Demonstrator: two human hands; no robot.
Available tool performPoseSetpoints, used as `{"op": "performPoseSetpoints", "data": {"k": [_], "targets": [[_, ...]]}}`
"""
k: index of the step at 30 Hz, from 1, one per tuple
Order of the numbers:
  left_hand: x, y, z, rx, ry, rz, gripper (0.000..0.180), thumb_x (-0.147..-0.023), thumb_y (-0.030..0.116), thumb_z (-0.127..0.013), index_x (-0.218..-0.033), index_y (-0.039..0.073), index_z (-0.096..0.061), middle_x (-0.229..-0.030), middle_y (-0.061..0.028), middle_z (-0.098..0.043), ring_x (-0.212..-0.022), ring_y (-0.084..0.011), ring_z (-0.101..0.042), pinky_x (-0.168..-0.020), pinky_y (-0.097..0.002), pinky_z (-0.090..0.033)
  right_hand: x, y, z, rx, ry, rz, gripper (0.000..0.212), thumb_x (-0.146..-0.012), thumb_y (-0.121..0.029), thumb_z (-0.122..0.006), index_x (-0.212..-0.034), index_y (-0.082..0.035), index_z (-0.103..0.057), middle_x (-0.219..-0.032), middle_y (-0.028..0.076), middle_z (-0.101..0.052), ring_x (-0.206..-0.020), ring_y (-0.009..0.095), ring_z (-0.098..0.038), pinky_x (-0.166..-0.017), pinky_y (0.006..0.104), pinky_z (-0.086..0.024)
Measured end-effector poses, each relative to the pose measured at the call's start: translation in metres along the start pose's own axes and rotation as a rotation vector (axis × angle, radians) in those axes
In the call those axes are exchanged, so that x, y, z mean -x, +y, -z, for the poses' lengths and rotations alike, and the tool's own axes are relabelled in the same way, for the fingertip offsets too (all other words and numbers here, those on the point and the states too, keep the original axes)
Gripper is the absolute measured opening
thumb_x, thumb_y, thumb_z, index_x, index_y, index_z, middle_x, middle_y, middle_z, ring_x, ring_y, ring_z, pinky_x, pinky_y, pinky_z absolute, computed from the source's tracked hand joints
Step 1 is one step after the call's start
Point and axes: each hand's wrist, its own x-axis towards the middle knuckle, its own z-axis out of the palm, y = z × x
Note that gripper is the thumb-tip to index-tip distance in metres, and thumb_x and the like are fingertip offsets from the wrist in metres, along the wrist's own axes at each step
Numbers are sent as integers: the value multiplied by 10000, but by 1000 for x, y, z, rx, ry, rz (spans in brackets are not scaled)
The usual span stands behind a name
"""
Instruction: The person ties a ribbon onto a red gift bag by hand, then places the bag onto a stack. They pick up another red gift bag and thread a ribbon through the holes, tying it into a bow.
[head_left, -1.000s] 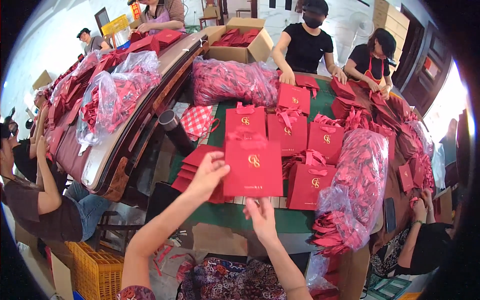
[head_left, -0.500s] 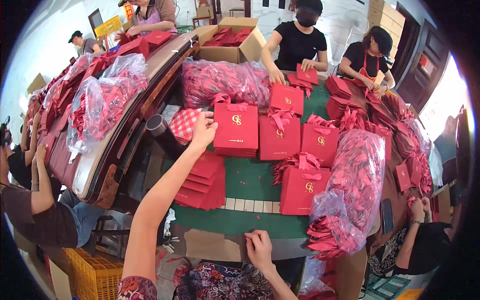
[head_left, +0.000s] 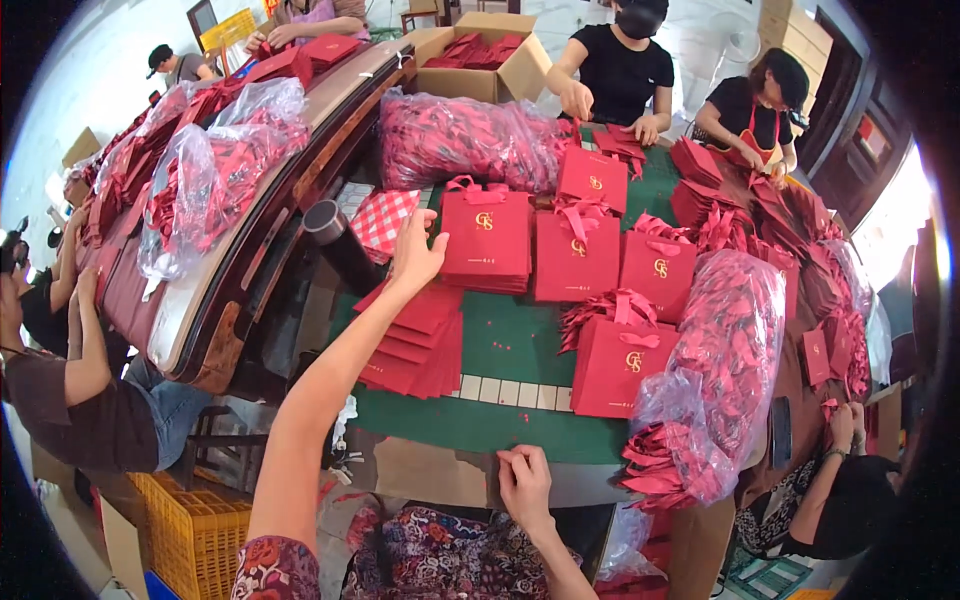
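Seen from the bare green middle of the desk (head_left: pixel 450 425), the stack of red gift bags (head_left: pixel 487 240) stood at twelve o'clock, its gold-marked faces upward and its edges nearly flush, presumably so the flat bags would sit together neatly. The left hand (head_left: pixel 415 255) reached to about eleven o'clock, just beside the stack's left edge, its grip spread, thumb apart from the fingers; whether the thumb touched the bags could not be told, though its place suggested steadying or squaring that edge. The stack's ribbon handles (head_left: pixel 478 188) pointed to twelve o'clock and the bag bottoms toward six; the faces looked almost square at this slant, so the long axis was hard to settle. At six o'clock the right hand (head_left: pixel 525 482) rested by the near edge, nothing visible in it, fingers loosely curled; whether that grip was pressed together could not be told. At nine o'clock lay a fanned pile of red bags (head_left: pixel 425 350), its stepped overlap likely leaving each edge easy to catch, while a clear plastic sack (head_left: pixel 730 330) bulged at three
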Motion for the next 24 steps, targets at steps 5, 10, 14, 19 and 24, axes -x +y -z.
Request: {"op": "performPoseSetpoints", "data": {"k": [5,10,14,19,24], "targets": [[51,36,65,-24,-311,-291,448,-833,271,-788,-1186,57,-614,-1178,-148,-651,-1119,-318,-622,-965,-409,-484,5,4,3,26,36,-17,141,-840,20,-712,-971,-27,-684,-954,143,-596,-868,321,-618,-745,390,-516],[99,27,120,-291,-547,-298,723,-817,495,-757,-1382,89,-561,-1403,-187,-552,-1325,-356,-494,-1095,-461,-353,5,3,2,-61,40,17,181,-839,33,-699,-1004,-41,-696,-962,128,-607,-877,310,-625,-756,385,-522],[119,15,124,-278,-524,-307,583,-838,248,-752,-1368,95,-564,-1407,-167,-547,-1236,-345,-536,-1031,-454,-379,17,0,10,-72,75,27,231,-823,48,-704,-1035,-44,-694,-967,119,-617,-864,298,-639,-731,368,-530],[132,25,118,-262,-490,-404,472,-804,28,-685,-1269,93,-636,-1215,-99,-671,-1085,-304,-581,-944,-415,-412,47,3,48,119,222,-41,213,-813,10,-713,-1009,-72,-705,-955,113,-637,-878,306,-641,-743,389,-532],[153,39,120,-263,-283,-449,385,-735,-25,-654,-1093,100,-724,-1101,-62,-706,-991,-269,-596,-874,-395,-437,45,25,110,506,369,-84,216,-818,43,-702,-1009,-54,-681,-988,145,-622,-940,332,-600,-801,421,-498]]}}
